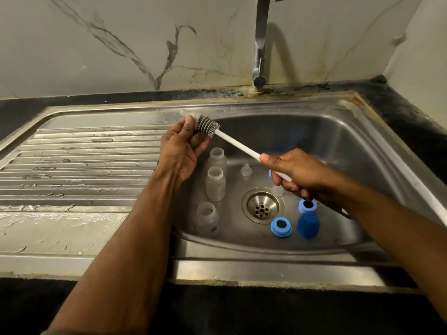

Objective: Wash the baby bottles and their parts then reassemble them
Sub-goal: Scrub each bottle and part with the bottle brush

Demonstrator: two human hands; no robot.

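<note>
- Nearest me in the stainless steel sink basin (338, 146), I see a blue plastic ring collar (281, 227) lying flat and a blue bottle-shaped piece (308, 220) standing upright just beside it, both right of the round metal drain (262, 208).
- Left of the drain stand three clear plastic baby bottles (215, 183), open-mouthed and upright in a row along the basin's left wall.
- A small clear teat (246, 169) sits on the basin floor beyond the drain.
- My right hand (294, 172) has its fingers curled round the white handle of the grey-bristled bottle brush (208, 126).
- My left hand (180, 151) pinches a clear silicone teat (189, 113) between thumb and fingers, with the brush head pushed into it, above the basin's far left rim.
- The ribbed, wet draining board (79, 165) lies open to the left.
- The chrome tap (260, 44) rises at the far edge.
</note>
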